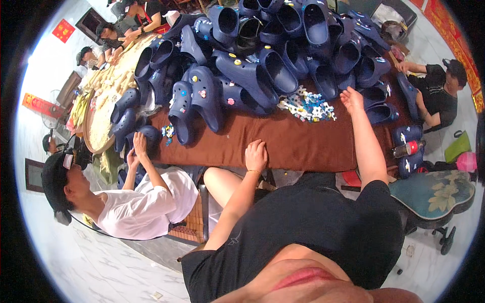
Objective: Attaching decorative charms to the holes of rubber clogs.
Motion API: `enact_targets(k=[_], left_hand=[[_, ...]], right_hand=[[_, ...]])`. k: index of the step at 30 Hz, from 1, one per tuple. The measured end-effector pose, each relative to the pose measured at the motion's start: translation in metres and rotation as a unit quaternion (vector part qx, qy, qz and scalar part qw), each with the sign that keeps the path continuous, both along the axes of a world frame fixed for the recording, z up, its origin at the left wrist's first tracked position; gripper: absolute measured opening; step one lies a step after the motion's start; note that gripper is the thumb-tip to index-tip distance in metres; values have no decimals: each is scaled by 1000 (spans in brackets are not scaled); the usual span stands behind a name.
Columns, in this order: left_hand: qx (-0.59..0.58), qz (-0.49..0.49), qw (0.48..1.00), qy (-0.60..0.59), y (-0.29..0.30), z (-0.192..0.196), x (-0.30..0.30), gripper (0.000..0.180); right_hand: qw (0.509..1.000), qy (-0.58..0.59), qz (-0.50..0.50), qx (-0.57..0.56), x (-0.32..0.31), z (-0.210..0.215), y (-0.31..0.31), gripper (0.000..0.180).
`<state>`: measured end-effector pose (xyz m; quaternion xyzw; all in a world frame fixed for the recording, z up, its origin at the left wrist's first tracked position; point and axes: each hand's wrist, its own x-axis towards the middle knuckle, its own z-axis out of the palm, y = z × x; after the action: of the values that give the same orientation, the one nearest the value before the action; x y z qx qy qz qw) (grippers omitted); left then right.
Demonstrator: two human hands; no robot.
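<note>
My left hand (256,155) rests on the front edge of the brown cloth-covered table (303,144), fingers loosely bent and lying on the cloth, with nothing in them. My right arm reaches forward, and my right hand (352,100) hovers by the clogs, its fingers slightly bent and apart with no object visible in them. Just left of it lies a heap of small blue and white shoe charms (309,105). Behind is a big pile of navy clogs (242,76). Some of them, such as one navy clog (204,96), carry colourful charms in their holes.
At my left a person in a white shirt (144,207) handles a navy clog beside a small charm pile (168,132). Another person in black (438,96) sits at the right. A bottle (408,148) lies on clogs there. A patterned chair (432,194) stands at my right.
</note>
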<state>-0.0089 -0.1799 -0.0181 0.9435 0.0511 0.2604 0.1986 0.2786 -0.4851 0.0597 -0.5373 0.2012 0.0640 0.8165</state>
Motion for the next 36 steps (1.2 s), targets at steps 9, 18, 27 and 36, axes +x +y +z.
enact_targets(k=[9, 18, 27, 36], left_hand=[[-13, -15, 999, -31, 9, -4, -2, 21], [-38, -16, 999, -7, 4, -1, -14, 23], [-13, 12, 999, -26, 4, -5, -11, 22], [-72, -2, 997, 8, 8, 0, -7, 23]], right_hand=[[971, -158, 123, -127, 35, 95, 99, 52], [988, -61, 69, -125, 95, 101, 118, 43], [983, -166, 62, 39, 60, 91, 127, 17], [941, -83, 304, 121, -119, 11, 101, 46]])
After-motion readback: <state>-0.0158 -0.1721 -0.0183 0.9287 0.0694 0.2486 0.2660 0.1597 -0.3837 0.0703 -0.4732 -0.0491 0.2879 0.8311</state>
